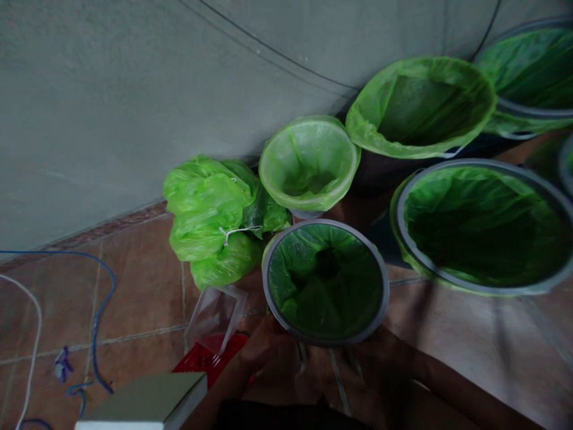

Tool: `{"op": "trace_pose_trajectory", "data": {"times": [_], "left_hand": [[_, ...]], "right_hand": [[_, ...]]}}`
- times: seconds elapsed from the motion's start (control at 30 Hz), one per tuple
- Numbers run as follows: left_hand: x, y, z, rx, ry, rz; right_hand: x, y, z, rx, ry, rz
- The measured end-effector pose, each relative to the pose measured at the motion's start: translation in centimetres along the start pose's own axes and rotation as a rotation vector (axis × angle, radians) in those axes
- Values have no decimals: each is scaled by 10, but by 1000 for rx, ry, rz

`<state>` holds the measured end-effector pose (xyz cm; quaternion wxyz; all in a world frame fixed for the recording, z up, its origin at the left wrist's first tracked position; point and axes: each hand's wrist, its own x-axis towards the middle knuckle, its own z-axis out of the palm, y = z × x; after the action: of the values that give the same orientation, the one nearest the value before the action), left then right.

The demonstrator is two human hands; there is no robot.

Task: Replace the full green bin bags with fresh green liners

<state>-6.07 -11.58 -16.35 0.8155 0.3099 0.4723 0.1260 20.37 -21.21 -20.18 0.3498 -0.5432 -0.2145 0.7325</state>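
Note:
A trash bin with a grey rim [267,280] is right in front of me, lined with a green plastic bag [331,304]. Its inside is dark, with a darker round patch in it. At the near left of the rim my left hand [265,337] holds the bin. My right hand [380,343] grips the opposite near side. Shadow and the bin hide most of my fingers. Just behind stands a smaller bin with a pale green bag [308,158] folded over its edge. Tied green plastic bags [208,209] are piled to the left, one closed with white string.
Larger lined bins [483,230] stand to the right and along the grey wall [111,107]. A clear plastic container [215,316], a red basket [215,358] and a box [147,397] lie at the near left. A blue hose [101,316] curls over the tiled floor.

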Motion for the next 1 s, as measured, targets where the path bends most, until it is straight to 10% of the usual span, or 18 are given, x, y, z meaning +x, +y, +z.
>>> {"op": "trace_pose_trajectory", "data": {"times": [0.37, 0.57, 1.0], "left_hand": [[3, -28, -6, -37, 0, 89], [10, -54, -10, -69, -155, -134], [21, -55, 5, 215, 147, 51]], "right_hand": [[1, 6, 4, -170, 0, -77], [0, 5, 12, -51, -73, -71], [8, 13, 10, -113, 2, -178]]}}
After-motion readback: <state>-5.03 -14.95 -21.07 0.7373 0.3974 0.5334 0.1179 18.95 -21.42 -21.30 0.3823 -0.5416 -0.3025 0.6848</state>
